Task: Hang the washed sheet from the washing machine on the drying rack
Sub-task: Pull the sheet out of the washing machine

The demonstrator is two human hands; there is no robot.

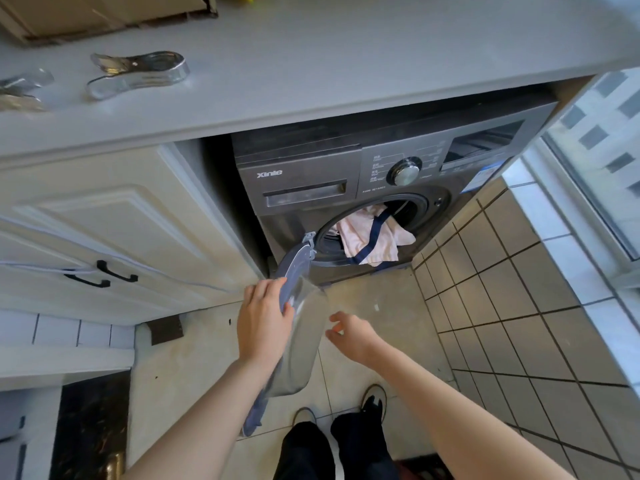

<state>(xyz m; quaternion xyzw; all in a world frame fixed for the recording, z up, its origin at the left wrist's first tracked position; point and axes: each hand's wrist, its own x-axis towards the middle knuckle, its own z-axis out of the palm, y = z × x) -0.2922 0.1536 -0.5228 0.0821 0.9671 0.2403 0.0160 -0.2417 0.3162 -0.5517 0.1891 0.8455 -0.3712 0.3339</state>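
**Sheet hangs from the open drum while the left hand holds the door**

The sheet (370,237), pale pink with a dark blue band, lies bunched in the mouth of the washer (311,181). It spills out over the lower lip of the opening, its long axis running from inside the drum down toward the floor (381,296). Its loose end hangs against the washer's front.

The sheet is well apart from both hands, farther away and a little to the right of them. The left hand (265,320) grips the rim of the open door (304,327), fingers (273,285) curled over its far edge and thumb on the glass side. The forearm reaches in from the near left. The right hand (349,336) hovers just right of the door, holding nothing, fingers loosely spread and pointing left. Its arm comes in from the near right.

A metal clip (138,74) lies on the counter (346,64) above the washer.
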